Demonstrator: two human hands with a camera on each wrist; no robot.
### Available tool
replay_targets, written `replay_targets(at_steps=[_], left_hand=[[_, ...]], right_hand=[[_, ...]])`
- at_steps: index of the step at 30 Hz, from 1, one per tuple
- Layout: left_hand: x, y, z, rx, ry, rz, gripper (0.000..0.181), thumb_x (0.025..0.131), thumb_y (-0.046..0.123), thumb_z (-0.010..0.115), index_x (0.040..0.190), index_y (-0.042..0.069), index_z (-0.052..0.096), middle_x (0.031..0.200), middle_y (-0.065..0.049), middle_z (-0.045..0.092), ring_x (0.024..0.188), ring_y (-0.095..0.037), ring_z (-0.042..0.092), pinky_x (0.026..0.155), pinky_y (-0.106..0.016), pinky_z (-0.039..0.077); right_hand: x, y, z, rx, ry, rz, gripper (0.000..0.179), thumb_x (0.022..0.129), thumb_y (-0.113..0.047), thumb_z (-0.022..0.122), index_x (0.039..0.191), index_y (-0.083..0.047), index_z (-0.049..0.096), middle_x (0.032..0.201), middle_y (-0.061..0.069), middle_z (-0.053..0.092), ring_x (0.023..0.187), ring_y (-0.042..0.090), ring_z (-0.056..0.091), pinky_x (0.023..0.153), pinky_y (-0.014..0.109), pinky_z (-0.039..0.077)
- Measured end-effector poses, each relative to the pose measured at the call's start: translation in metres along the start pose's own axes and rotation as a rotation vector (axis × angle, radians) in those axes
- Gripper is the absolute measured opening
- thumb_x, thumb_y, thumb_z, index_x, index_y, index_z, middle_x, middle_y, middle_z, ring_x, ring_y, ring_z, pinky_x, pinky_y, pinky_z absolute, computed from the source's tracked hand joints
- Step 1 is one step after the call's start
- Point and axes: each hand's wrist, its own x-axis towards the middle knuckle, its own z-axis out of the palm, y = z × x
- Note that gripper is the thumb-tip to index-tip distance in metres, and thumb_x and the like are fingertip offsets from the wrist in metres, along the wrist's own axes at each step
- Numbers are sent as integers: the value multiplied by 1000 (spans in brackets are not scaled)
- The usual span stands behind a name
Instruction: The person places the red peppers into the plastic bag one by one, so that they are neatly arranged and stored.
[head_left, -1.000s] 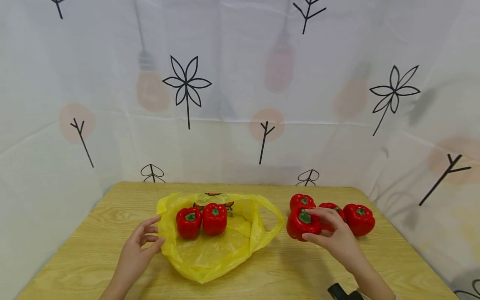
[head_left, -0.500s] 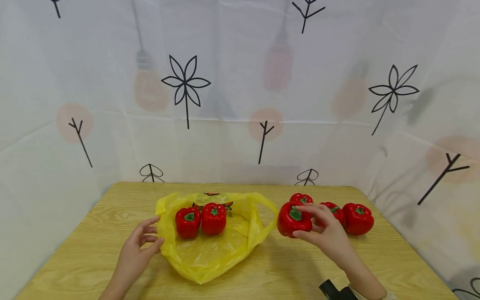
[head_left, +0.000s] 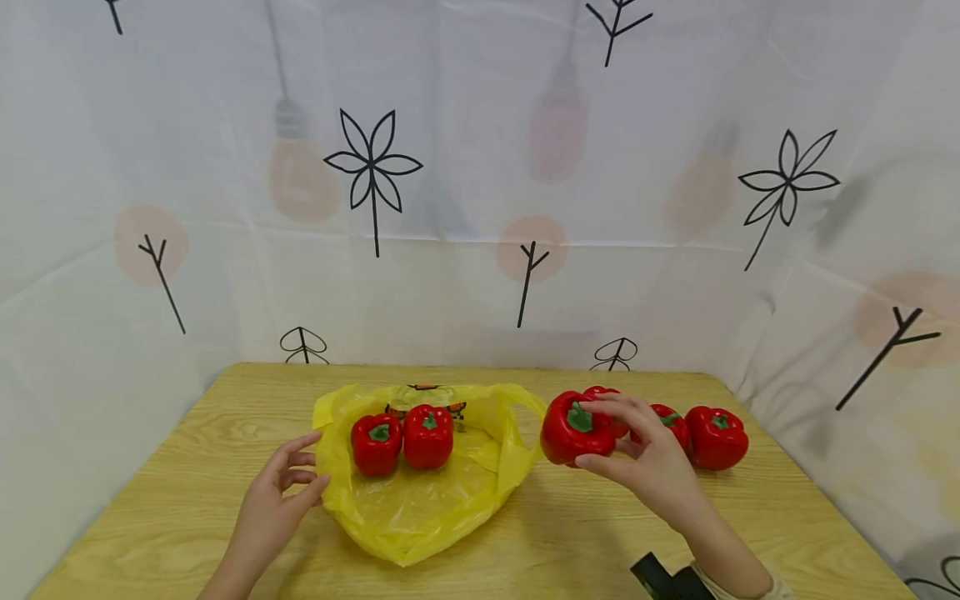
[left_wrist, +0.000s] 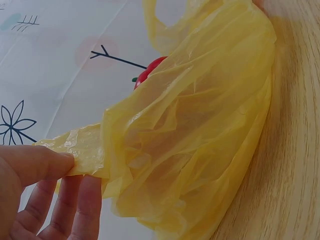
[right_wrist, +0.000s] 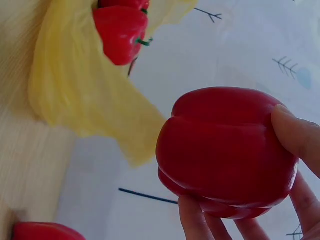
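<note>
Aloft, a pepper (head_left: 568,435) sits in the right hand (head_left: 651,458).

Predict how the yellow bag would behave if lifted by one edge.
The yellow bag is likely floppy: its thin, translucent film is creased. Lifted only where the left hand pinches it, it would probably sag and tilt, since two red peppers sit inside. Its shiny surface may feel slippery.

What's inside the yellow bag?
In the bag, two red peppers sit side by side, stem ends showing. Their undersides and anything beneath them are hidden.
</note>
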Motion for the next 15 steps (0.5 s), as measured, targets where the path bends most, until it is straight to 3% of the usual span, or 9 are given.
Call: replay_targets(at_steps=[8,15], left_hand=[[-1,1,0,-6,3,0,52,86,4,66,133,13,46,112,-14,49,84,-12,56,64,-27,55],[-1,3,0,-7,11,15,51,86,2,66,132,12,47,111,-14,49,84,-12,56,64,-26,55]], right_hand=[[9,-10,7,72,-46,-48,50,73,-8,79,119,-8,60,128,8,44,109,30,49,82,23,51],[23,-8,16,71,-94,-14,50,73,-14,80,119,-14,61,126,7,45,111,30,47,83,29,51]])
